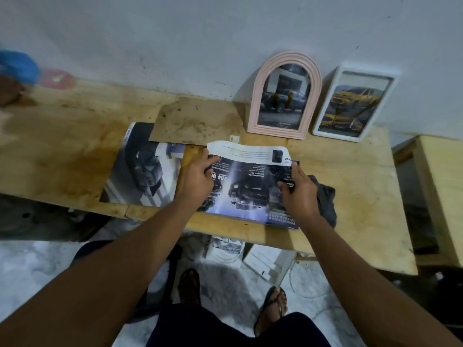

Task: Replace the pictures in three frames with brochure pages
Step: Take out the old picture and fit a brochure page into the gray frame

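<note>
A glossy brochure page (pixel 250 189) with a dark car picture lies on the wooden table (pixel 75 146), its far edge curled up and showing a white underside. My left hand (pixel 198 179) holds its left edge, fingers on the fold. My right hand (pixel 298 189) presses on its right side. A pink arched frame (pixel 285 96) with a dark car picture leans on the wall. Right of it stands a white rectangular frame (pixel 353 103) holding a yellow car picture. Another brochure page (pixel 142 171) lies flat to the left.
A stained brown backing board (pixel 195 121) lies behind the pages. A grey cloth (pixel 325 199) sits by my right hand. A second wooden table (pixel 441 186) stands at the right. White boxes (pixel 268 264) and my sandalled feet are on the floor below.
</note>
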